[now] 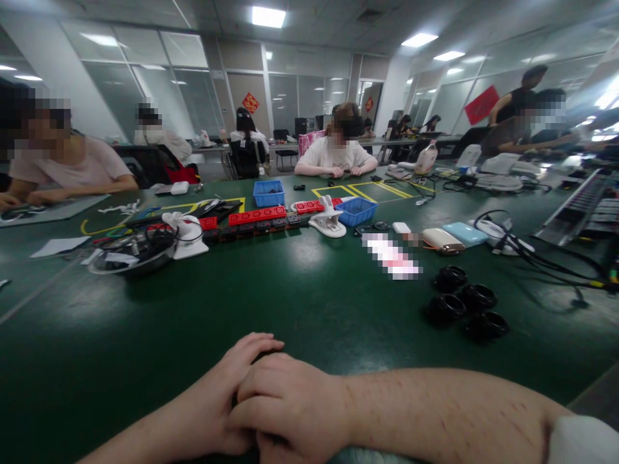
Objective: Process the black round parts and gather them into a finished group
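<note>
My right grip (296, 403) lies over my left grip (232, 390), touching it; I cannot tell whether either is closed on anything. Four black ring-shaped parts (478, 298) sit clustered ahead, rightward, on the green tabletop (309, 309).

Room ahead; black rings (469, 301) rightward
</note>
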`<action>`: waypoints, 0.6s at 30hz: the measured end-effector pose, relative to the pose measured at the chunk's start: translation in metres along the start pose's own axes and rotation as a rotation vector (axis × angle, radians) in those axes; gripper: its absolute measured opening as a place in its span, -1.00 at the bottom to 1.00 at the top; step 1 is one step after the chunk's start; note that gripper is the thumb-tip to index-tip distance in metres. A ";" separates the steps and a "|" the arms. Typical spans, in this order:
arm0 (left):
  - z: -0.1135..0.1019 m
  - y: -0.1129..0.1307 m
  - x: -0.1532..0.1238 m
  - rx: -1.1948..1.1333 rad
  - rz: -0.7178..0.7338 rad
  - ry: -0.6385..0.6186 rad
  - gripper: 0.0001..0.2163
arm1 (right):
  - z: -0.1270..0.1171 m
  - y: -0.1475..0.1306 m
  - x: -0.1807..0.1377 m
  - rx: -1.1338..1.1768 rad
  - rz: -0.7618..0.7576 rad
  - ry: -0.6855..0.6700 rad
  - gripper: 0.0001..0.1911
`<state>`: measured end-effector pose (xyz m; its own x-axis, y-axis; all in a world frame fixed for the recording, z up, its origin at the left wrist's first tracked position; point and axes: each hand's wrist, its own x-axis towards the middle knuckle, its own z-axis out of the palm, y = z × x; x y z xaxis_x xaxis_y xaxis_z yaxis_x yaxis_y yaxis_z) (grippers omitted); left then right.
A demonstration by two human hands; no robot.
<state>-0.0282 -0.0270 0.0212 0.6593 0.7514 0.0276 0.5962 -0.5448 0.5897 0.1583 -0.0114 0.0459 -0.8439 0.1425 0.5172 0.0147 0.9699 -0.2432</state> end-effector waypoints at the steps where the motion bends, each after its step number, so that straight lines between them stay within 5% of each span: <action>1: 0.000 -0.001 -0.001 0.016 -0.011 -0.027 -0.20 | -0.001 0.000 0.000 0.007 -0.020 -0.010 -0.71; 10: -0.004 0.007 0.005 0.225 0.092 -0.097 -0.23 | -0.001 0.000 0.001 -0.084 0.003 -0.004 -0.59; 14: 0.009 -0.003 0.001 0.376 0.105 0.034 -0.18 | -0.001 0.000 0.000 -0.085 0.062 0.124 -0.52; 18: 0.017 -0.002 -0.001 0.452 0.108 0.174 -0.38 | 0.000 0.000 -0.001 -0.163 0.123 0.115 -0.52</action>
<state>-0.0222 -0.0332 0.0066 0.6650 0.7116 0.2268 0.6930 -0.7011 0.1677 0.1594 -0.0118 0.0450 -0.7640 0.2737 0.5844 0.2077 0.9617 -0.1790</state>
